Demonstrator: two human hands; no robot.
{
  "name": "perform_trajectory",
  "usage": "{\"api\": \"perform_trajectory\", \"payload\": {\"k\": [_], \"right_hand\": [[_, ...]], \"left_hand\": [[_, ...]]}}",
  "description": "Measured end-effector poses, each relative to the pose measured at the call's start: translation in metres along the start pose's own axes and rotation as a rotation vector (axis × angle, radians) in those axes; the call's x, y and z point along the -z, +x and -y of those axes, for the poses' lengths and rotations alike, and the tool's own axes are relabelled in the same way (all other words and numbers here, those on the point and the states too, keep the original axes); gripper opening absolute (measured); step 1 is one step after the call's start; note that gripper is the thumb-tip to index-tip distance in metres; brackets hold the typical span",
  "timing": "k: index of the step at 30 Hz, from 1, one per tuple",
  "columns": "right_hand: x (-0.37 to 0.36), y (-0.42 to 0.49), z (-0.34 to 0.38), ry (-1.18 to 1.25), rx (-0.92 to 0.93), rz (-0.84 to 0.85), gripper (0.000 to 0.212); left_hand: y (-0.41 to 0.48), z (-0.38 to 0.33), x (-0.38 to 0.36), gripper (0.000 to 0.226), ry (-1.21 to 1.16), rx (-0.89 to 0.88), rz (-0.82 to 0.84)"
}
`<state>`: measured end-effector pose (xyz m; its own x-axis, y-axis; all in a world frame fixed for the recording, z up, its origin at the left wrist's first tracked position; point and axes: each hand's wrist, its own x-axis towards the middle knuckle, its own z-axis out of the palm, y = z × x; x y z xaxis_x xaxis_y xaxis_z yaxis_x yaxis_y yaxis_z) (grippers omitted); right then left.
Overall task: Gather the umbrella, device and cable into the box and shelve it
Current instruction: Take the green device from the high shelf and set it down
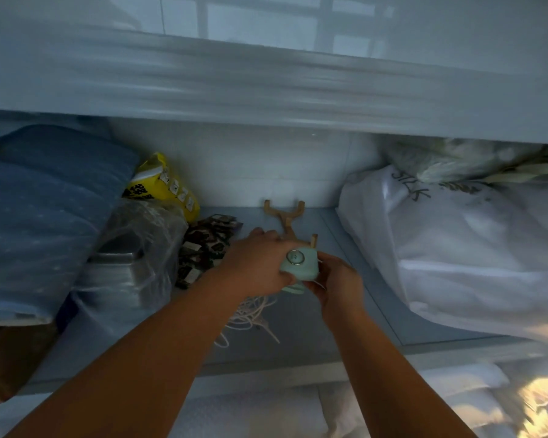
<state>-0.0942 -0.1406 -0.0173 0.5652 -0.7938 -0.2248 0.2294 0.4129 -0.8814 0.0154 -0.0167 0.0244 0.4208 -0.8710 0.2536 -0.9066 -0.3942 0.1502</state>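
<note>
Both arms outstretched, left hand and right hand cupped together, fingers curled

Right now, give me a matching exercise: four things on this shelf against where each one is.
Things:
1. mint-green device
2. white cable
3. yellow bag
4. white sack

Places:
A. far right of the shelf
B. held between left hand and right hand
C. back left, beside the blue bedding
D. coiled on the shelf under the hands

Pairs: 1-B, 2-D, 3-C, 4-A
</note>
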Motion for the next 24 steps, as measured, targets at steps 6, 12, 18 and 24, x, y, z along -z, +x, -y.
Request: {"api": "perform_trajectory", "payload": {"k": [6,12,18,24], "right_hand": [[0.025,-0.012,-0.002,0.050,0.058,-0.090,0.019],[0.055,-0.027,0.001,0.076,0.095,-0.160,0.023],[0.100,-0.049,0.020,0.087,0.150,-0.246,0.018],[0.172,-0.092,0.043,0.096,0.196,-0.358,0.020]], "left_hand": [[0.004,-0.017,-0.012,0.071,-0.014,-0.081,0.002],[0.003,-0.046,-0.017,0.070,-0.070,-0.148,0.035],[0.006,-0.095,-0.020,0.071,-0.128,-0.214,0.072],[-0.007,-0.177,-0.028,0.074,-0.119,-0.335,0.061]]}}
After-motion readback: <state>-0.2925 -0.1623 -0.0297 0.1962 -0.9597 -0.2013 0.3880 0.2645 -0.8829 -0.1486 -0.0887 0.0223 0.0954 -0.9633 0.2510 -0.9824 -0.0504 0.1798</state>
